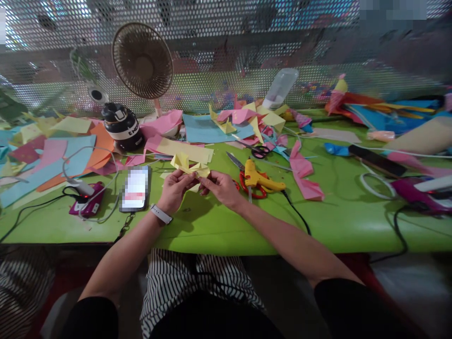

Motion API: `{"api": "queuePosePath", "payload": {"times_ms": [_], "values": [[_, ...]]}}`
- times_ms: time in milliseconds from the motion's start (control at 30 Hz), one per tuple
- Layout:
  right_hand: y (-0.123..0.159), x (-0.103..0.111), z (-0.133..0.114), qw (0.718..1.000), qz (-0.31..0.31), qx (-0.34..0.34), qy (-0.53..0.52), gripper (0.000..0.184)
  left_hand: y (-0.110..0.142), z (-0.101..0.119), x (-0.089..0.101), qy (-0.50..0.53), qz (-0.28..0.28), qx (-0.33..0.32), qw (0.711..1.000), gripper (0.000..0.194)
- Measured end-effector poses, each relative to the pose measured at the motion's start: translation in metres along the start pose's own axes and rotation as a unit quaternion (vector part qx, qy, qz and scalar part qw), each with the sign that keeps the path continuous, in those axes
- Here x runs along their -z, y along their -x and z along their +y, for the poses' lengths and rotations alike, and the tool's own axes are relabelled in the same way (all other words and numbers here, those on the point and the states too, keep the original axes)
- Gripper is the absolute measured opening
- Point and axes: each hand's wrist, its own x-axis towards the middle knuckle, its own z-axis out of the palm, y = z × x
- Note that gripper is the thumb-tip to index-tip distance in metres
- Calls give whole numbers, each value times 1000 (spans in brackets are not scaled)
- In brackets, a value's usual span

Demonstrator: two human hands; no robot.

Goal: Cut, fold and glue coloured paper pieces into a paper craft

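A folded yellow paper piece (pixel 189 165) is held just above the green table (pixel 247 226) by both my hands. My left hand (pixel 173 189), with a white watch on the wrist, pinches its lower left side. My right hand (pixel 221 187) pinches its right end, fingers closed on the paper. A phone (pixel 135 189) lies just left of my left hand. A yellow glue gun (pixel 259 179) lies on red-handled scissors (pixel 247 181) right beside my right hand.
Sheets and scraps of coloured paper (pixel 52 153) cover the table's left and back. A small fan (pixel 142 61) and a black flask (pixel 122 126) stand at the back left. Black scissors (pixel 259 151), pink paper strips (pixel 303 174), cables and a magenta device (pixel 86 200) lie around.
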Motion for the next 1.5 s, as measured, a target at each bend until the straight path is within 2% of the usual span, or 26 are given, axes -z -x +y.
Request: {"api": "queuePosePath", "payload": {"times_ms": [267, 433, 533, 667, 767, 867, 1033, 1500], "values": [[-5, 3, 3, 999, -19, -43, -15, 53, 0, 2, -2, -14, 22, -18, 1000, 38], [-3, 7, 0, 999, -27, -1, 29, 52, -1, 6, 0, -55, 23, -15, 998, 36], [-2, 11, -3, 997, -40, 17, 58, 49, -1, 10, 3, -103, 24, 7, 994, 37], [1, 15, -8, 995, -71, 16, 72, 45, 0, 15, 9, -184, -23, 46, 982, 31], [2, 17, -12, 993, -93, 11, 69, 42, -1, 14, 14, -233, -69, 33, 970, 32], [3, 18, -14, 992, -104, 7, 64, 42, -2, 12, 16, -246, -83, 16, 966, 33], [3, 17, -15, 994, -97, 3, 56, 41, -2, 11, 15, -254, -80, -14, 964, 37], [3, 13, -11, 996, -49, 13, 72, 50, 1, 11, 11, -247, -64, -15, 967, 39]]}}
